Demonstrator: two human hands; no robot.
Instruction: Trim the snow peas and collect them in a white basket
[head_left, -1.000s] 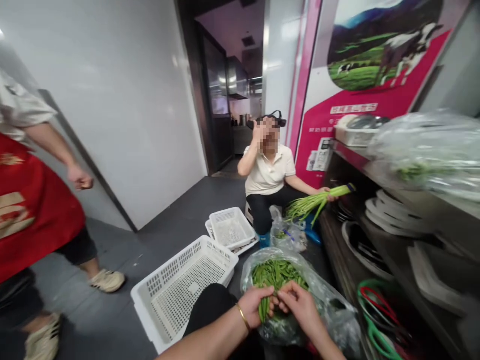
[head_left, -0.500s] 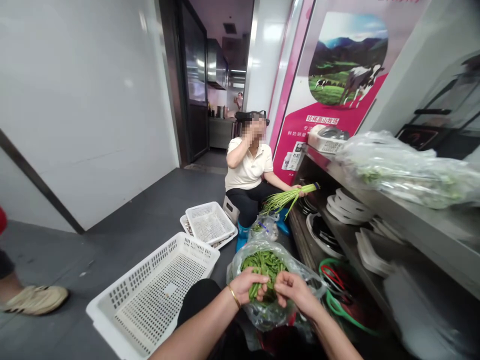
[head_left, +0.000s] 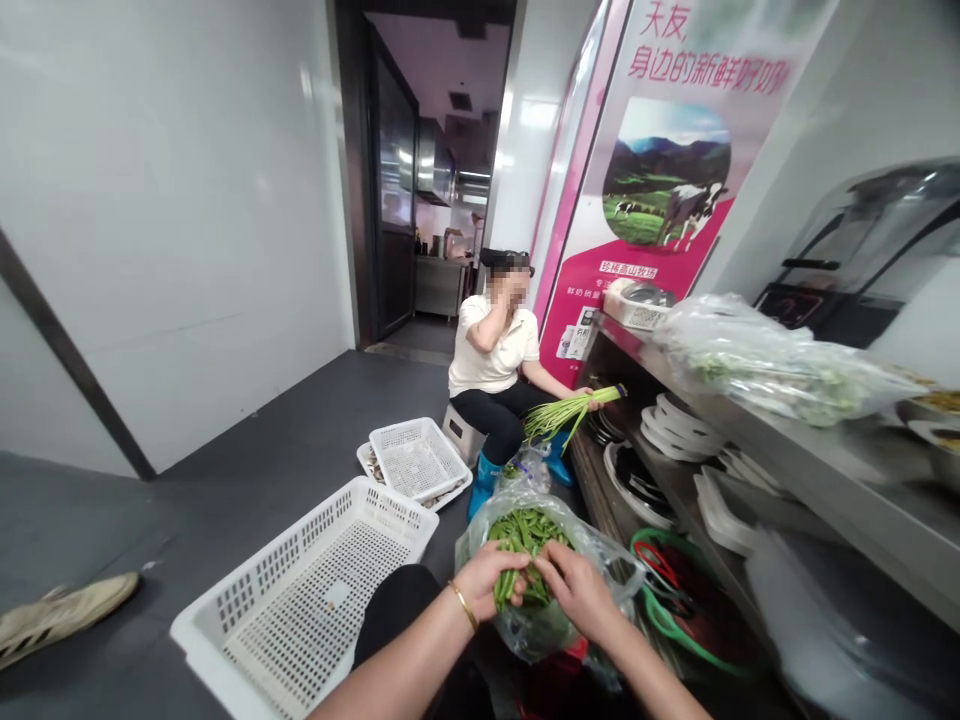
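Note:
Several green pods, which look like pea pods (head_left: 529,528), fill a clear plastic bag (head_left: 611,545) standing before my knees. Over the near side of the bag, my left hand (head_left: 491,580) is closed around a small bunch of pods. My right hand (head_left: 576,590) meets it from the right, thumb and forefinger pinched at the end of a pod by the left fingers. What exactly lies in that pinch is partly hidden. Beside my left knee stands a large white perforated basket (head_left: 225,600) with a small pale scrap on its bottom.
A seated co-worker (head_left: 491,345) holds long green stems (head_left: 566,412) ahead. Smaller white baskets (head_left: 420,455) sit on the floor. At right, a metal shelf (head_left: 810,440) carries bagged greens (head_left: 780,365); stacked plates (head_left: 679,430) lie below. Someone's shoe (head_left: 67,612) shows at far left.
My right hand has moved left, closing the gap to my left hand and the pods. The view has tilted up slightly. The shoe at far left has shifted its angle.

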